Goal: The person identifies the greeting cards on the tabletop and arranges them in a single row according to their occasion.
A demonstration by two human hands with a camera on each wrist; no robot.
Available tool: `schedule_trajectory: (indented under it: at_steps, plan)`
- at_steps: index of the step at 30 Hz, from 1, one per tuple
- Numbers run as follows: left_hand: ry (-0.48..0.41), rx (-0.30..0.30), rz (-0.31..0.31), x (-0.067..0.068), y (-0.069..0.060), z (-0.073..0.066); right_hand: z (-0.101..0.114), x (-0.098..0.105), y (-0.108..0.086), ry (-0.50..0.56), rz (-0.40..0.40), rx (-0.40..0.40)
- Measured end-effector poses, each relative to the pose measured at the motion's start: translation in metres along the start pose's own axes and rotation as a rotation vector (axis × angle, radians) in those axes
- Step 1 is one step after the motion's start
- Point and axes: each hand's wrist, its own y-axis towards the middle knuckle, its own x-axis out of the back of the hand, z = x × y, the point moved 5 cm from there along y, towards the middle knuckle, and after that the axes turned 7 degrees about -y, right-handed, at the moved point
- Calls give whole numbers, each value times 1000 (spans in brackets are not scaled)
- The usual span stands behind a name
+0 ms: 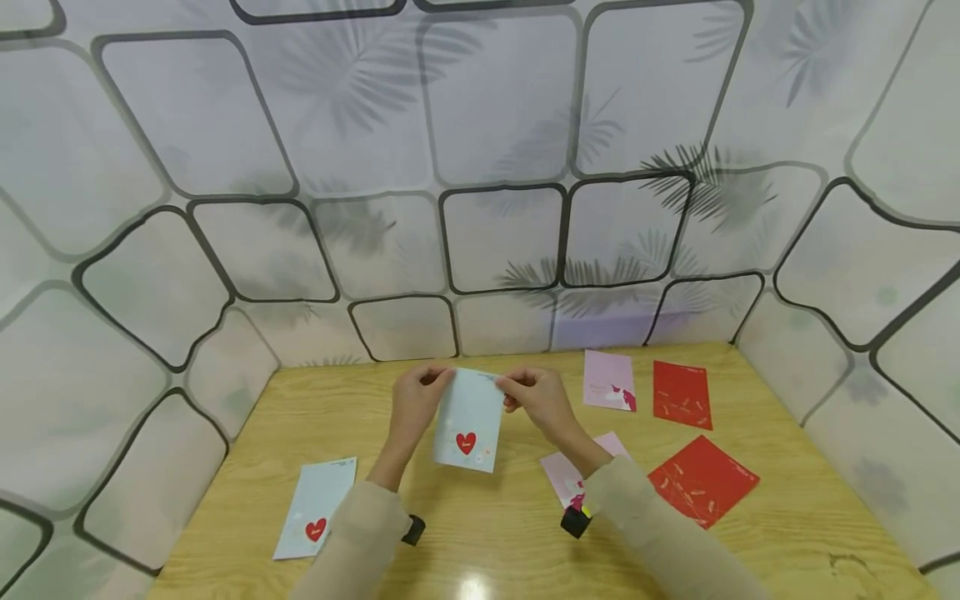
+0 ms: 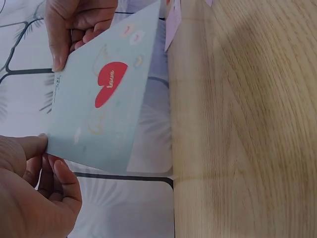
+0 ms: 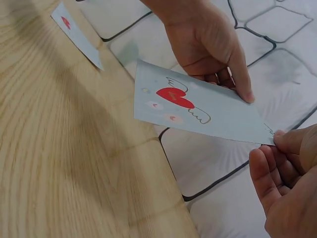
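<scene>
A light blue card with a red winged heart hangs above the table, tilted, its top corners pinched between thumb and fingers of both hands. The left hand grips the upper left corner and the right hand the upper right. In the left wrist view the left hand is at the lower left of the card, the right hand above. The right wrist view has the right hand at the card's right end, the left hand at its upper edge.
Another light blue heart card lies at the left of the wooden table. On the right lie a pink card, a second pink card partly under the right forearm, and two red cards. A patterned cloth stands behind.
</scene>
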Motion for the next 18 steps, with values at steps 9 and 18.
schedule_trajectory:
  at_steps: [9,18]
  plan:
    - [61,38,48,20,-4,7,-3,-20,-3,-6,9,-12]
    - [57,136,96,49,-11,17,-5,-49,-8,-20,53,-44]
